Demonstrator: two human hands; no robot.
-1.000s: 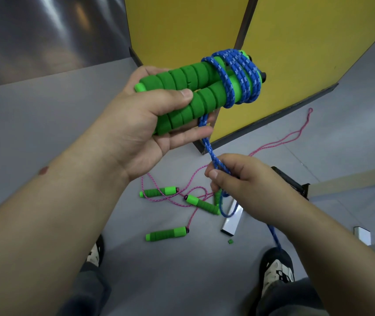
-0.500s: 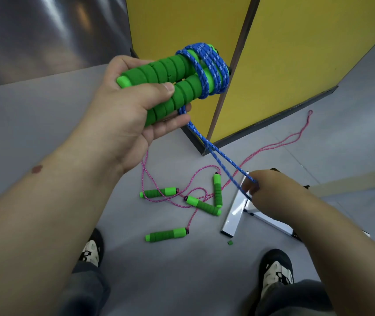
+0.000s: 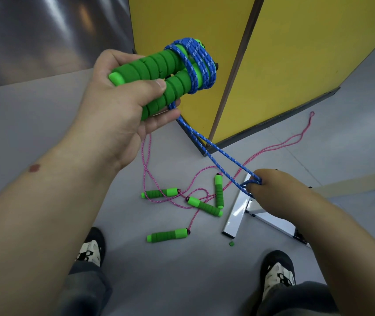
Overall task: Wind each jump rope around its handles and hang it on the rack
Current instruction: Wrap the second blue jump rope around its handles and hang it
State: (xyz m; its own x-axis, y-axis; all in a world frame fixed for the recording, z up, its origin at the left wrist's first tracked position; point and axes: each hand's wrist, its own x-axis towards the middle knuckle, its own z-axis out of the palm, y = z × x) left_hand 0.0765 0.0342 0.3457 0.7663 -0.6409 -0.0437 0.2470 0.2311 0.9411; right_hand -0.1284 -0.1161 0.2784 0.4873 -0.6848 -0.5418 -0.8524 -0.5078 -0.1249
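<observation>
My left hand point(image 3: 122, 110) grips two green foam handles point(image 3: 157, 80) held side by side, thumb across the top. Blue rope point(image 3: 195, 62) is coiled several times around their far ends. Two blue strands point(image 3: 216, 153) run taut down and right to my right hand point(image 3: 271, 190), which holds the rope's looped end in curled fingers; the fingers themselves are turned away from view. On the floor below lie pink ropes point(image 3: 273, 148) with green handles point(image 3: 167, 234), tangled together.
A yellow partition point(image 3: 296, 53) with a dark base stands ahead. A white metal rack foot point(image 3: 235, 215) lies on the grey floor under my right hand. My shoes point(image 3: 277, 274) are at the bottom. A small green scrap point(image 3: 231, 243) lies near the rack foot.
My right hand moved from close under the handles down and right, drawing the blue rope taut. My left hand shifted slightly with the handles and tilted them.
</observation>
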